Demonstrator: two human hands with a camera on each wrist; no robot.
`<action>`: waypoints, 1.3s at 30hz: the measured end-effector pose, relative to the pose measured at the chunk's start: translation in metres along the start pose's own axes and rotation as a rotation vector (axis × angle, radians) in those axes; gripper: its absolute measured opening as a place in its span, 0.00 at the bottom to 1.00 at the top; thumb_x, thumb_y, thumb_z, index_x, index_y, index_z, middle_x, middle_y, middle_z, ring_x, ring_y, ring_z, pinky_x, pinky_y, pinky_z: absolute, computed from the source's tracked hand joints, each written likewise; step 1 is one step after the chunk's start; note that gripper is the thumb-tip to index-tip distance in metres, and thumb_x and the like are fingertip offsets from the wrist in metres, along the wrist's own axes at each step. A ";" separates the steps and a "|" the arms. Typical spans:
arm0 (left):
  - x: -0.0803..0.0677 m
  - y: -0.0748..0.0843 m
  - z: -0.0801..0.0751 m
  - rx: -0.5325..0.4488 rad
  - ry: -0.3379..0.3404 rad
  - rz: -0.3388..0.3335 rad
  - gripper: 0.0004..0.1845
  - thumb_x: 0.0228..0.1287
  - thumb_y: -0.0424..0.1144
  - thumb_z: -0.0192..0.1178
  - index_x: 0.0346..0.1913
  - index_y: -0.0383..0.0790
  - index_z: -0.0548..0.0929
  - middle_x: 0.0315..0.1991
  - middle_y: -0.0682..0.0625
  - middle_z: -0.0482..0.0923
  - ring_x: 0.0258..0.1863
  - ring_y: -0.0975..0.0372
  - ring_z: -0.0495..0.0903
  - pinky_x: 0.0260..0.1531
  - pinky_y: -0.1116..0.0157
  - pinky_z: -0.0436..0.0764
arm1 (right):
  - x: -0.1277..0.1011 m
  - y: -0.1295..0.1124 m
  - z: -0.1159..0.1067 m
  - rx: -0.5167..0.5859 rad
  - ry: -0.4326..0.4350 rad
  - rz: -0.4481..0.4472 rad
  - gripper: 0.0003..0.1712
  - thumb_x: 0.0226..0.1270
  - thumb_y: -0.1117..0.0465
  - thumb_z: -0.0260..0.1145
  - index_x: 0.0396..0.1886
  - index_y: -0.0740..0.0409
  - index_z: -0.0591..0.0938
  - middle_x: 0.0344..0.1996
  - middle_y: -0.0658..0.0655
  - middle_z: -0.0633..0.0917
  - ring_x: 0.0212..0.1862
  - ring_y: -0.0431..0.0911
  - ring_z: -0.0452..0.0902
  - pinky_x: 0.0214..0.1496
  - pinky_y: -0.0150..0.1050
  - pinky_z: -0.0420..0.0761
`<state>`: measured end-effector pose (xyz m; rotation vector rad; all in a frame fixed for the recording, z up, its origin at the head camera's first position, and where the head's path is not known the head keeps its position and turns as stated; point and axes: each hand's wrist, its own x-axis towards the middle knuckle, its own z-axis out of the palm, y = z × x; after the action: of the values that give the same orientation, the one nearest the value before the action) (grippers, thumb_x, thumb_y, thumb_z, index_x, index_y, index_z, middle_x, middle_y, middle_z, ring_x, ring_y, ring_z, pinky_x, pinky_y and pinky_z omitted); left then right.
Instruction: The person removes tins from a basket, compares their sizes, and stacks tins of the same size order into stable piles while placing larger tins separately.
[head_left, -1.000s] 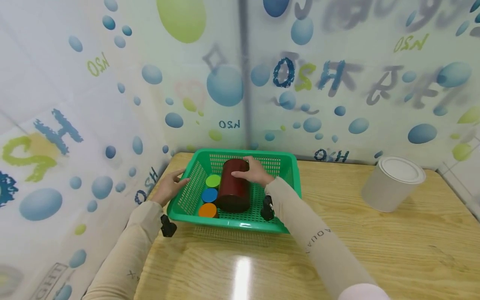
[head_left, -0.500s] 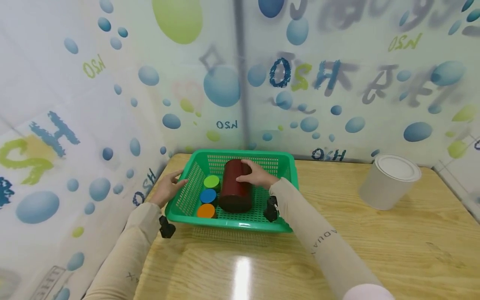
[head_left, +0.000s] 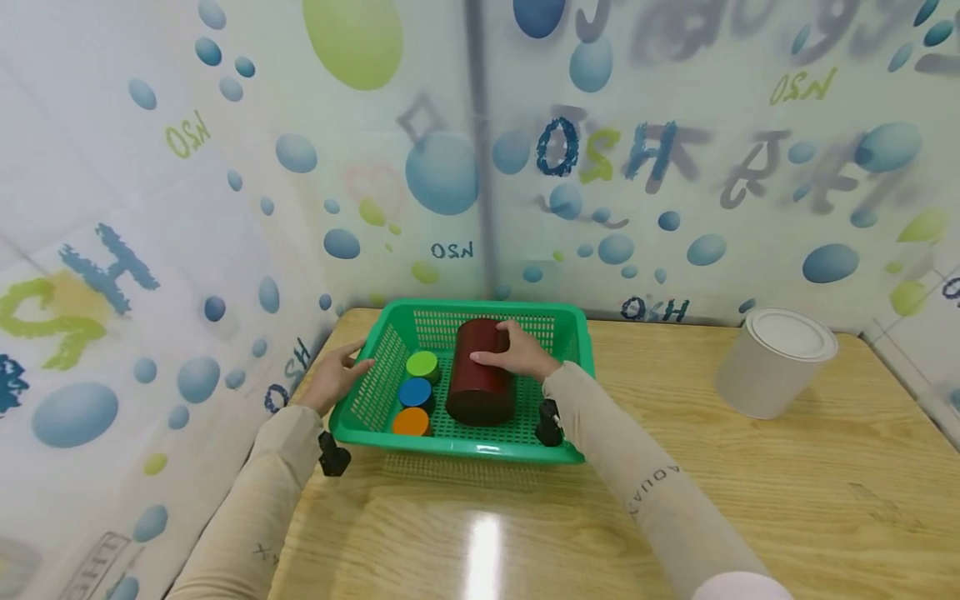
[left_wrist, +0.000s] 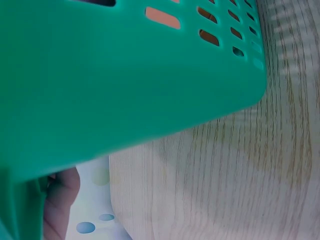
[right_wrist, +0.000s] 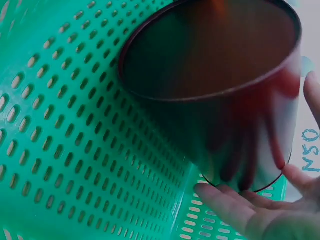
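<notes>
A dark red, glossy cylindrical canister (head_left: 474,379) lies on its side in a green plastic basket (head_left: 480,450) with perforated walls. My right hand (head_left: 521,354) holds the canister near its far end, thumb over its top. In the right wrist view, the fingertips (right_wrist: 212,192) are right at the far rim, and the canister's flat end faces the camera. At the basket's left side, my left hand (head_left: 335,379) grips the rim, thumb toward the inside. Three small round jars stand in a row left of the canister: a green-topped one (head_left: 423,365), a blue-topped one (head_left: 416,393) and an orange-topped one (head_left: 412,422).
A white lidded can (head_left: 776,362) stands at the back right of the wooden table (head_left: 675,450). Walls (head_left: 637,192) printed with bubbles and letters rise behind the table and along its left side. The basket sits near the back left corner.
The canister has shifted to the right inside the basket together with my right hand, opening a gap beside the jars. My left hand stays at the basket's rim.
</notes>
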<state>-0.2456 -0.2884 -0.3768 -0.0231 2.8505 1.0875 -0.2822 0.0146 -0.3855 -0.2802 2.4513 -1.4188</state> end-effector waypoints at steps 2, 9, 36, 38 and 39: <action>0.000 0.000 0.000 0.000 0.002 0.000 0.30 0.65 0.44 0.49 0.67 0.37 0.56 0.44 0.32 0.70 0.29 0.56 0.72 0.28 0.63 0.72 | -0.002 0.000 0.000 0.011 0.002 0.001 0.46 0.52 0.47 0.66 0.64 0.61 0.55 0.53 0.62 0.69 0.50 0.53 0.68 0.46 0.46 0.73; 0.001 0.000 0.000 -0.005 0.005 0.006 0.30 0.65 0.44 0.50 0.67 0.37 0.56 0.43 0.33 0.71 0.27 0.56 0.72 0.27 0.63 0.73 | -0.004 0.002 -0.007 0.177 -0.094 0.067 0.48 0.56 0.53 0.64 0.69 0.51 0.45 0.59 0.61 0.61 0.55 0.56 0.63 0.46 0.53 0.72; -0.002 -0.001 0.000 0.006 0.005 0.007 0.30 0.65 0.45 0.49 0.67 0.38 0.56 0.46 0.32 0.68 0.28 0.55 0.69 0.25 0.63 0.69 | 0.000 0.009 -0.010 0.184 -0.068 0.243 0.59 0.54 0.45 0.62 0.67 0.57 0.29 0.58 0.65 0.57 0.54 0.57 0.62 0.49 0.50 0.70; -0.002 -0.002 0.000 0.008 0.005 0.011 0.30 0.65 0.45 0.50 0.67 0.38 0.56 0.46 0.32 0.68 0.28 0.55 0.69 0.25 0.63 0.69 | -0.001 0.008 -0.011 0.168 -0.082 0.261 0.61 0.54 0.44 0.62 0.66 0.57 0.27 0.59 0.65 0.55 0.54 0.57 0.61 0.49 0.52 0.69; -0.002 -0.002 0.000 0.008 0.005 0.014 0.30 0.65 0.45 0.50 0.67 0.38 0.56 0.46 0.32 0.68 0.28 0.55 0.69 0.25 0.63 0.69 | -0.002 0.008 -0.012 0.162 -0.088 0.270 0.61 0.54 0.44 0.62 0.66 0.57 0.27 0.59 0.66 0.55 0.54 0.57 0.61 0.49 0.52 0.69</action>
<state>-0.2439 -0.2902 -0.3777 -0.0063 2.8637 1.0807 -0.2846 0.0284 -0.3865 0.0232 2.1903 -1.4416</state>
